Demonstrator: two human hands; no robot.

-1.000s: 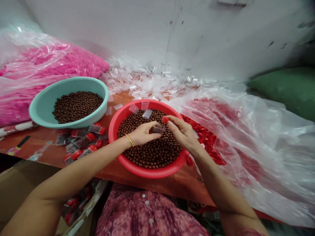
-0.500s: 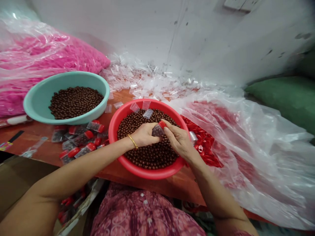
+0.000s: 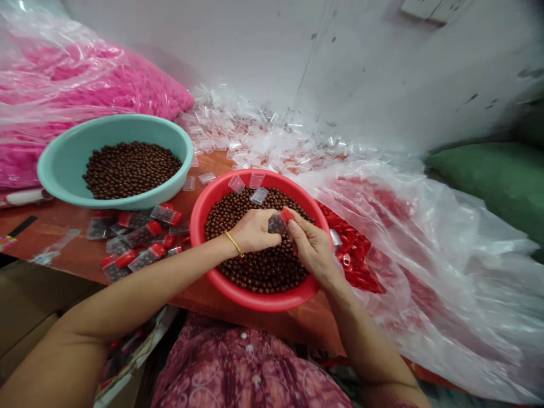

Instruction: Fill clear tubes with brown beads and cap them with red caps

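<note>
Container [image 3: 277, 223] hovers over orange-red table [image 3: 63, 220] (wall [image 3: 246, 51] behind).

Place: packing workshop | heaped clear containers [image 3: 250, 141] | bulk red caps [image 3: 356, 252] | red basin [image 3: 263, 304] of brown balls [image 3: 263, 277] | piled filled containers [image 3: 136, 236]

Across the top of the frame I see a pale grey, dark-flecked wall [image 3: 238, 51], with a white rectangular wall plate [image 3: 433, 8] at upper right; below, a flat reddish-brown table [image 3: 306, 328] spans the middle, softly lit.
</note>
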